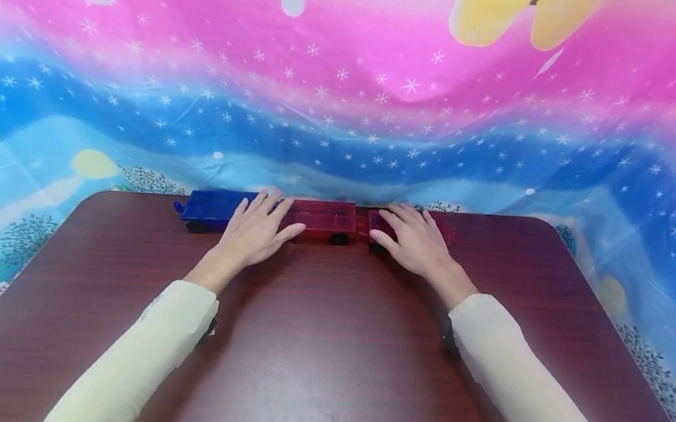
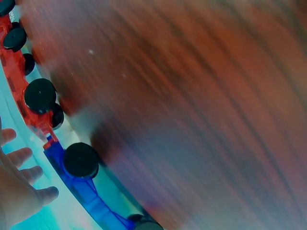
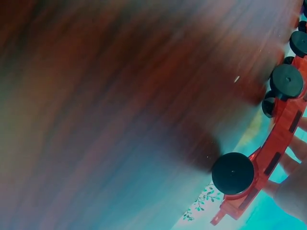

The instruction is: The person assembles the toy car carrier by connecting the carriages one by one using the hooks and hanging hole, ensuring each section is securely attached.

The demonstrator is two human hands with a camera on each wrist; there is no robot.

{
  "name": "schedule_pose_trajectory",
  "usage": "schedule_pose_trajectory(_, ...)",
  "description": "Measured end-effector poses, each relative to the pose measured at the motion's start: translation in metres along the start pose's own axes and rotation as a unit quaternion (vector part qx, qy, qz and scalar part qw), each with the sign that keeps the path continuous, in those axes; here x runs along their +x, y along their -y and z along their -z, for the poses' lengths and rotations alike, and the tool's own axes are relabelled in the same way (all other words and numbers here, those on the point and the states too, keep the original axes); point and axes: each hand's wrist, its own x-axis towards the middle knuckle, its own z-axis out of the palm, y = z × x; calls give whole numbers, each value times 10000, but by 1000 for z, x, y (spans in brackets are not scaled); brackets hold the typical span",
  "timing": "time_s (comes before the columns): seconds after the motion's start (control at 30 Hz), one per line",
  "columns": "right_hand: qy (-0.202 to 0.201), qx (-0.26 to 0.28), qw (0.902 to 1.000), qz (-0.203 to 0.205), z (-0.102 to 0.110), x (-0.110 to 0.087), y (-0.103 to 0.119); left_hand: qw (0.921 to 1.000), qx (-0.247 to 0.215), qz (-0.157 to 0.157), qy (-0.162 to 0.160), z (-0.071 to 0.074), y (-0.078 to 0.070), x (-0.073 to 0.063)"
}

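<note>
A row of toy train wagons stands along the far edge of the table. A blue wagon (image 1: 210, 206) is at the left, a red wagon (image 1: 332, 216) in the middle, and another red wagon (image 3: 277, 143) at the right, all on black wheels. My left hand (image 1: 255, 230) lies spread over the join of the blue and middle wagons and hides it in the head view. In the left wrist view its fingers show straight and apart beside the wagons. Over the right-hand red wagon, my right hand (image 1: 418, 243) rests with fingers extended, covering much of it.
The dark brown wooden table (image 1: 321, 350) has rounded far corners. Behind it and at both sides hangs a pink and blue cloth (image 1: 349, 121) with snowflakes, close to the wagons' far side.
</note>
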Motion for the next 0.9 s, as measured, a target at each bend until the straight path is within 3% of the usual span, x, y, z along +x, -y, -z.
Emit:
schedule_pose_trajectory(0.63, 106, 5, 9998, -172, -7, 10, 6, 9991, 81, -288, 290, -14, -21, 22)
schedule_pose_trajectory(0.9, 154, -20, 9996, -255, -9, 15, 6, 9989, 140, -373, 264, -19, -26, 29)
